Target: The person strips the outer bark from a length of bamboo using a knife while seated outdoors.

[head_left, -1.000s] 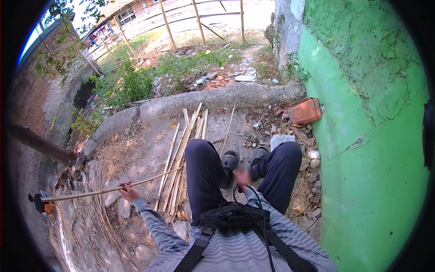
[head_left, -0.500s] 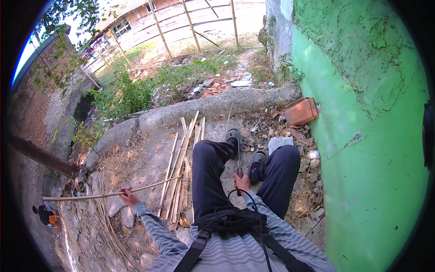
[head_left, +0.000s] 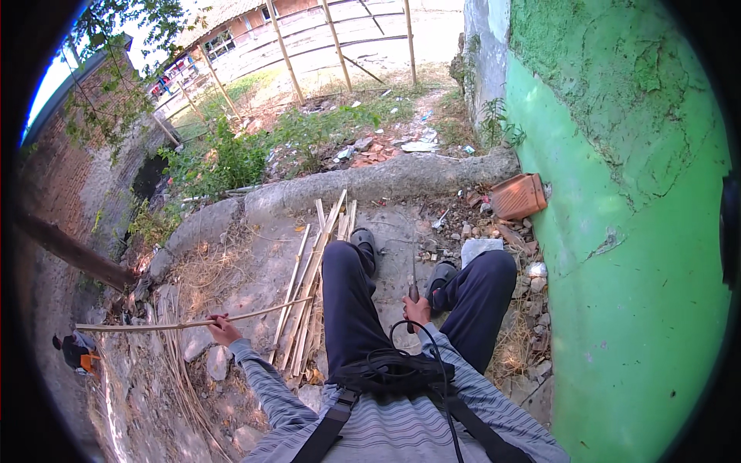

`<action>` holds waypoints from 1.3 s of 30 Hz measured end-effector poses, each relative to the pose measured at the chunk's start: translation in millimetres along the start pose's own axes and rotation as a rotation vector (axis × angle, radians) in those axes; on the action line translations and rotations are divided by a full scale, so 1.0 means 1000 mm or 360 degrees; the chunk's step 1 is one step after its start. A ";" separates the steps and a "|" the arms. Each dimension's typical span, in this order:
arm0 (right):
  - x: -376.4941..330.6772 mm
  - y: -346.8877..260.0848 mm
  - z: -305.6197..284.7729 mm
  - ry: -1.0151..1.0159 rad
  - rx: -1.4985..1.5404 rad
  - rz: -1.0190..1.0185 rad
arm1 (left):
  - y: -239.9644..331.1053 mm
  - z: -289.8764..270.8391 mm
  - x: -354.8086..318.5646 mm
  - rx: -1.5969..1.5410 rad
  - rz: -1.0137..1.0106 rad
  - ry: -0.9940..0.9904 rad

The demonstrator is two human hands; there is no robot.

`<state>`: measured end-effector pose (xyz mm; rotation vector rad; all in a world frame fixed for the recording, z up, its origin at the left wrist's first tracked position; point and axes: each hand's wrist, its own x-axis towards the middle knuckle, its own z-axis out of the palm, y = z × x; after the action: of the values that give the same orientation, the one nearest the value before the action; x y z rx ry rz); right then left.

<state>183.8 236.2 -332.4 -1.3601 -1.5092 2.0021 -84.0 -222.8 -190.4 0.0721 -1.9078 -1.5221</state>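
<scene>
My left hand (head_left: pixel 225 330), out to the left, is closed around a long, slightly bent bamboo strip (head_left: pixel 158 327). One end of the strip points left; the other reaches over a pile of split bamboo strips (head_left: pixel 309 285) on the ground. Between my knees, my right hand (head_left: pixel 417 310) grips the dark handle of a long-bladed knife (head_left: pixel 414 287). Its thin blade points away from me and is hard to make out against the ground. My left foot (head_left: pixel 363 242) stands beside the pile, and my right foot (head_left: pixel 441 276) is near the knife.
A green wall (head_left: pixel 633 309) rises close on my right, with an orange clay tile (head_left: pixel 519 197) at its foot. Ahead runs a low stone ledge (head_left: pixel 370 181). Rubble and a pale block (head_left: pixel 480 248) lie near my right foot. Another person (head_left: pixel 76 352) is at the far left.
My left foot has shifted left, toward the bamboo pile. The strip in my left hand has risen slightly at its left end. Both hands keep their holds, and the view has turned a little.
</scene>
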 end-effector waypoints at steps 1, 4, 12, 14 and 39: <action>0.001 0.000 0.001 -0.0002 0.0007 -0.0006 | 0.001 0.000 0.000 -0.0045 -0.0011 -0.0026; 0.002 0.001 0.004 -0.0029 0.0010 -0.0030 | 0.007 -0.003 -0.002 0.0086 -0.0033 0.0021; 0.004 0.005 0.009 -0.0087 0.0068 0.0012 | 0.007 0.002 0.000 0.0040 -0.0033 0.0035; 0.001 -0.001 0.010 -0.0078 0.0081 0.0027 | 0.003 0.003 -0.001 -0.0047 0.0006 -0.0020; 0.011 0.013 -0.002 -0.0011 -0.0078 0.0011 | 0.014 0.008 -0.013 -0.0029 -0.0087 -0.0015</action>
<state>183.7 239.6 -349.4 -1.3808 -1.5683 1.9882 -73.4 -205.6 -184.4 0.1096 -1.9130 -1.5784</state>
